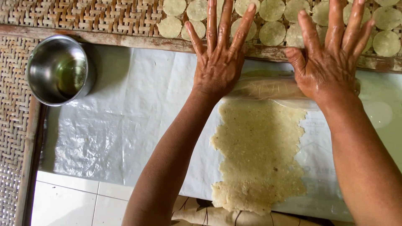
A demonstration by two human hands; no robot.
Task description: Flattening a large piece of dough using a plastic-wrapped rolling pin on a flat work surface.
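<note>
My left hand (220,58) and my right hand (331,58) lie flat, fingers spread, pressing down on a rolling pin (266,88) wrapped in clear plastic. The pin lies crosswise at the far end of a long sheet of pale, grainy dough (259,155) rolled thin with ragged edges. The dough rests on a white plastic sheet (125,125). The pin's ends are hidden under my palms.
A steel bowl (58,69) with a little oil stands at the left. Several round dough discs (272,33) lie on a woven bamboo tray (83,16) behind a wooden frame bar (125,39). White floor tiles (67,205) show at the lower left.
</note>
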